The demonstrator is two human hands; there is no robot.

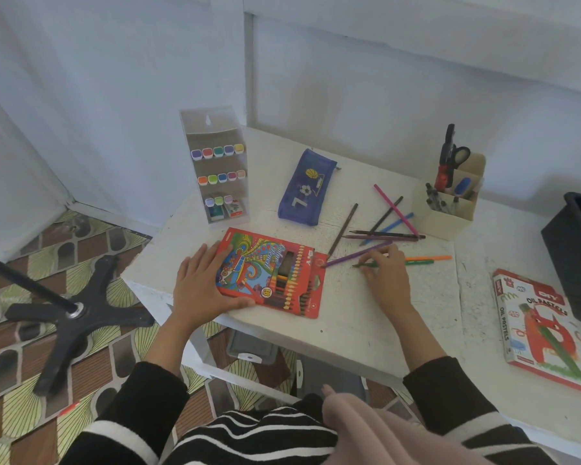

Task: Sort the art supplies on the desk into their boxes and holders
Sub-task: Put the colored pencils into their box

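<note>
A red colour pencil box [272, 273] lies flat near the desk's front left edge, its flap open toward the right. My left hand [203, 283] holds the box's left end, thumb curled along its front edge. My right hand [388, 276] pinches a dark green pencil [366, 264] lying on the desk just right of the box. A purple pencil [356, 254] lies next to it. Several more loose pencils [388, 226] in brown, pink, blue and purple are scattered behind my right hand. An orange and a green pencil [428, 260] stick out to the right of it.
A clear marker rack [217, 169] stands at the back left. A blue pencil pouch [306, 189] lies beside it. A cream holder [450, 199] with scissors and pens stands at the back right. An oil pastels box [544, 330] and a dark bin [576, 250] sit far right.
</note>
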